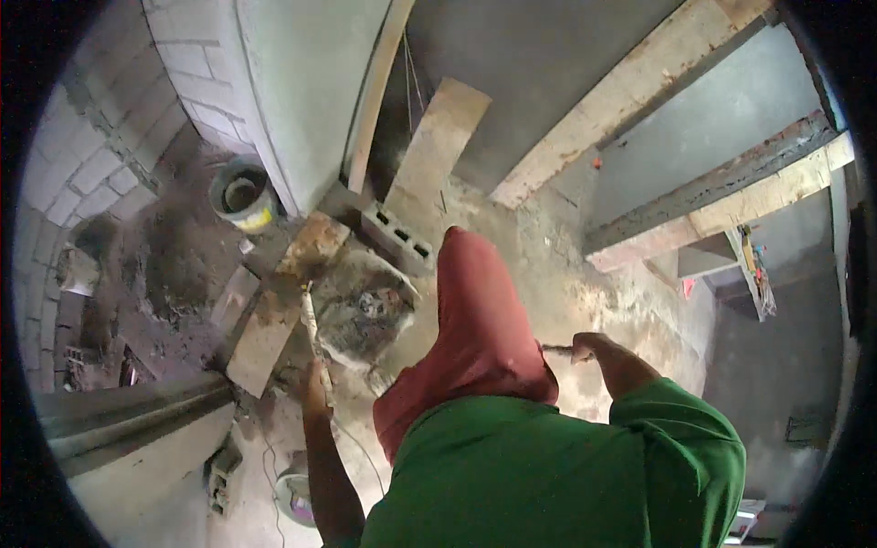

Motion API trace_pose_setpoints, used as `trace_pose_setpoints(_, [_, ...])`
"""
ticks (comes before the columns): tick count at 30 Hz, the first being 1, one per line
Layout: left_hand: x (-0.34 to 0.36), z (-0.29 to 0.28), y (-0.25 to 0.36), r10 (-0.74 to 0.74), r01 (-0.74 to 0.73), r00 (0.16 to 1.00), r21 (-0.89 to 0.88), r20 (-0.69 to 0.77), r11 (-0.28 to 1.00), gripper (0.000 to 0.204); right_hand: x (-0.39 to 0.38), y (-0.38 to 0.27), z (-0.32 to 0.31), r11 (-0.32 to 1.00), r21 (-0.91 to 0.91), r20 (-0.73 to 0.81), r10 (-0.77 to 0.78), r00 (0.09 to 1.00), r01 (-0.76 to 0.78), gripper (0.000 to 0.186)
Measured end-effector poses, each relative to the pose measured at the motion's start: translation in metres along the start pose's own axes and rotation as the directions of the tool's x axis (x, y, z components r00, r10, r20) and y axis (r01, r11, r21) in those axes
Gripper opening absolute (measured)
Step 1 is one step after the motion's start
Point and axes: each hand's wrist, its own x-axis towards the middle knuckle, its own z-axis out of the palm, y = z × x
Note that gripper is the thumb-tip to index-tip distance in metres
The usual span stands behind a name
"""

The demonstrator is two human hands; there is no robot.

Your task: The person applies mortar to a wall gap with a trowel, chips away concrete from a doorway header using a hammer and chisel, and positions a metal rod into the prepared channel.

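My left hand (316, 384) is low on the left, closed round a narrow, pale, mortar-smeared strip (311, 324) that points away from me. I cannot tell whether it is a stick or a board seen edge-on. Just right of it, a dark grey heap (367, 306) lies on a pale, crusted sheet on the floor. Out on the right, my right hand (588, 348) is closed on a thin, dark tool (555, 350). Part of that tool is hidden by the hand, and its kind does not show.
A hollow concrete block (397, 237) and a leaning plank (438, 142) stand ahead. Left of them is a bucket (244, 194) by the wall edge, with boards (265, 340) on the floor. Sloping concrete beams (630, 100) cross the right. A cable (272, 475) runs behind my left arm.
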Motion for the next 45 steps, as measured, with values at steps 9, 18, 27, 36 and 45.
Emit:
trace_pose_setpoints(9, [0.004,0.078,-0.057,-0.094,0.096,0.988,0.010,-0.125,0.995,0.021,0.046,0.070,0.030,0.884,0.446,-0.062,0.182,0.981,-0.136,0.031])
trace_pose_setpoints(18, [0.085,0.254,-0.081,-0.121,0.204,0.955,0.301,-0.272,0.931,0.018,0.240,0.092,-0.090,0.861,0.489,-0.066,-0.120,0.991,0.137,0.024])
trace_pose_setpoints(27, [0.143,0.429,-0.144,-0.232,0.284,0.955,0.337,-0.186,0.898,0.025,0.414,0.113,-0.241,0.744,0.499,-0.349,-0.296,0.889,0.444,0.020])
trace_pose_setpoints(36, [0.240,0.608,-0.125,-0.199,0.171,0.980,0.501,0.002,0.848,0.035,0.382,0.098,-0.312,0.331,0.177,-0.669,-0.650,0.360,0.927,0.059])
trace_pose_setpoints(45, [0.307,0.655,-0.063,-0.414,0.062,0.865,0.760,0.282,0.648,0.036,0.269,0.035,-0.384,-0.401,0.670,-0.739,-0.285,0.610,0.624,0.039])
